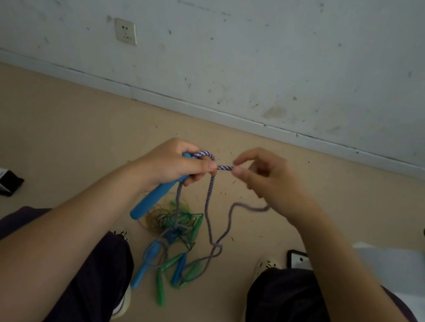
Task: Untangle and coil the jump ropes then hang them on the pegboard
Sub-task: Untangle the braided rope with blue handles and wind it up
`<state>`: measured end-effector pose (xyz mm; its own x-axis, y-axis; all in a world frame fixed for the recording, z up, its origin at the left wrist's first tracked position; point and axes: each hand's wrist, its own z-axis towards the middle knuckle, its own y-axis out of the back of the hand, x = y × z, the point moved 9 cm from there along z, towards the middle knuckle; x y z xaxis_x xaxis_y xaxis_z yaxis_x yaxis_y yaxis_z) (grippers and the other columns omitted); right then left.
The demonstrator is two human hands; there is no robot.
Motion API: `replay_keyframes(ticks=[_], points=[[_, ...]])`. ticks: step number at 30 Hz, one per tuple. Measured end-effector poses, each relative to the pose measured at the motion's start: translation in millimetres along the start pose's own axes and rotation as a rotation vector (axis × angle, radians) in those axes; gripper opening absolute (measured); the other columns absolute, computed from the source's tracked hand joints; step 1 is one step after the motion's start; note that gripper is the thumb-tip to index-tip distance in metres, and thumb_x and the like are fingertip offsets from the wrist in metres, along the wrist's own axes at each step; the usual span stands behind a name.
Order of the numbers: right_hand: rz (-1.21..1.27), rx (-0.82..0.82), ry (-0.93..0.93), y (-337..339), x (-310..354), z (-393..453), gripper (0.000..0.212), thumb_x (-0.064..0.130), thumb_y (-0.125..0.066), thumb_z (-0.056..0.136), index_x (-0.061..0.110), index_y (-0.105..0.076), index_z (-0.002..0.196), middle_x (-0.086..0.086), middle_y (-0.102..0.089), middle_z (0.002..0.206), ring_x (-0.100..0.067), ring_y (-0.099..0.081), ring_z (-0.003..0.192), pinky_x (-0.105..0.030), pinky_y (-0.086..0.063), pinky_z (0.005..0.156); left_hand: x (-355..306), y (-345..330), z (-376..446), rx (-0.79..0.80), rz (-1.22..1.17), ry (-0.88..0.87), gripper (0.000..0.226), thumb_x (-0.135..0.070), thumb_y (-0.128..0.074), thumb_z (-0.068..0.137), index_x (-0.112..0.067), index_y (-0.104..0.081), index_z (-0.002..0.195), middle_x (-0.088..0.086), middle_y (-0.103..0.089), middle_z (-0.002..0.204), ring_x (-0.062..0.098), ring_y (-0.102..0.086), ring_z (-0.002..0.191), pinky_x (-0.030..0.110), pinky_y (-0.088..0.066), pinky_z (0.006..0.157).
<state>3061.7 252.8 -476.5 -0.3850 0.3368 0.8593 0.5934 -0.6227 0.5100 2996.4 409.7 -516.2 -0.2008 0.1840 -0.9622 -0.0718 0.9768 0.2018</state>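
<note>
the left hand (pixel 174 165) is wrapped around a blue jump-rope handle (pixel 153 198), whose free end angles down and toward the person, and its thumb pins a loop of the blue-and-white braided rope (pixel 209 197) at the top of the handle. just to its right, the right hand (pixel 264 180) pinches the same rope between thumb and forefinger, so a short span runs taut between the two hands. from there the rope drops away below both hands to the tangled pile of ropes (pixel 175 227) on the floor between the person's feet, where green handles (pixel 160 287) and another blue one lie mixed in. this looks like early untangling. next, the rope probably needs drawing hand over hand out of the pile, gently, lest knots tighten.
</note>
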Motion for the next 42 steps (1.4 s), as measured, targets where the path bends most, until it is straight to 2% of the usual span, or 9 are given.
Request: replay_keyframes(ticks=[5,8,12,17,23,27,31,36,42], points=[[-0.14,0.097,0.031,-32.6,1.1,2.4,0.022,0.028,-0.057,0.099,0.016,-0.062,0.081,0.009,-0.048,0.062,0.002,-0.042,0.053,-0.012,-0.033,0.052,-1.8,-9.3,1.3,0.04,-0.004,-0.002,0.016,-0.025,-0.07,0.093,-0.011,-0.076,0.089,-0.001,-0.062,0.062,0.011,-0.054,0.054,0.023,-0.047,0.055],[-0.091,-0.052,0.036,-11.1,-2.4,8.5,0.027,0.028,-0.05,0.102,0.027,-0.053,0.074,0.009,-0.047,0.064,-0.002,-0.042,0.054,-0.02,-0.037,0.055,-2.1,6.3,3.2,-0.008,0.021,0.01,0.017,-0.026,-0.07,0.094,-0.011,-0.078,0.091,-0.002,-0.062,0.063,0.01,-0.054,0.054,0.023,-0.049,0.058],[0.077,-0.279,-0.005,42.7,-15.5,8.2,0.028,0.028,-0.049,0.103,0.024,-0.055,0.076,0.007,-0.045,0.057,-0.011,-0.04,0.052,-0.025,-0.035,0.051,-0.3,26.0,2.6,-0.089,0.042,0.011,0.017,-0.024,-0.069,0.094,-0.01,-0.077,0.091,-0.002,-0.06,0.062,0.011,-0.052,0.053,0.026,-0.048,0.061],[0.078,-0.014,-0.02,11.3,-8.1,4.6,0.011,0.029,-0.06,0.096,0.02,-0.066,0.091,0.009,-0.058,0.061,-0.007,-0.05,0.054,-0.018,-0.044,0.053,0.9,10.8,0.4,-0.049,0.033,0.006,0.014,-0.021,-0.071,0.093,-0.009,-0.077,0.089,-0.001,-0.059,0.062,0.011,-0.052,0.054,0.025,-0.047,0.057],[-0.06,0.162,-0.025,-37.9,0.0,0.2,0.016,0.025,-0.062,0.096,0.011,-0.063,0.088,0.003,-0.048,0.062,-0.001,-0.039,0.049,-0.01,-0.032,0.048,4.7,-13.4,1.0,0.044,0.004,0.033,0.016,-0.022,-0.07,0.094,-0.007,-0.074,0.092,0.0,-0.061,0.063,0.012,-0.053,0.055,0.025,-0.046,0.055],[-0.083,-0.004,0.017,-10.0,-0.5,6.1,0.02,0.022,-0.057,0.098,0.024,-0.059,0.078,0.012,-0.048,0.064,0.004,-0.044,0.054,-0.012,-0.038,0.056,4.2,-2.0,2.5,0.034,0.048,0.042,0.018,-0.025,-0.071,0.093,-0.009,-0.077,0.096,-0.003,-0.063,0.065,0.01,-0.057,0.061,0.022,-0.05,0.06],[0.06,-0.211,-0.069,38.8,-19.0,6.1,0.022,0.025,-0.055,0.099,0.022,-0.058,0.077,0.013,-0.047,0.053,-0.006,-0.039,0.05,-0.024,-0.035,0.051,6.5,25.5,3.6,-0.136,0.064,0.051,0.015,-0.024,-0.071,0.093,-0.011,-0.079,0.091,-0.005,-0.061,0.062,0.009,-0.055,0.058,0.021,-0.049,0.059],[-0.011,0.031,-0.054,6.6,-11.7,0.2,0.019,0.042,-0.063,0.091,0.023,-0.066,0.089,0.01,-0.058,0.058,-0.003,-0.046,0.05,-0.017,-0.04,0.049,0.3,3.2,-0.8,-0.005,0.0,0.0,0.015,-0.022,-0.071,0.093,-0.01,-0.078,0.089,-0.003,-0.059,0.062,0.008,-0.054,0.057,0.022,-0.049,0.057],[-0.039,0.178,-0.012,-28.3,-0.4,-1.8,0.023,0.037,-0.061,0.095,0.022,-0.065,0.078,0.015,-0.046,0.053,-0.003,-0.039,0.051,-0.017,-0.034,0.051,-0.7,-19.5,-2.4,0.129,-0.022,-0.017,0.02,-0.028,-0.071,0.092,-0.025,-0.077,0.074,-0.001,-0.06,0.065,0.012,-0.054,0.059,0.025,-0.049,0.062]])
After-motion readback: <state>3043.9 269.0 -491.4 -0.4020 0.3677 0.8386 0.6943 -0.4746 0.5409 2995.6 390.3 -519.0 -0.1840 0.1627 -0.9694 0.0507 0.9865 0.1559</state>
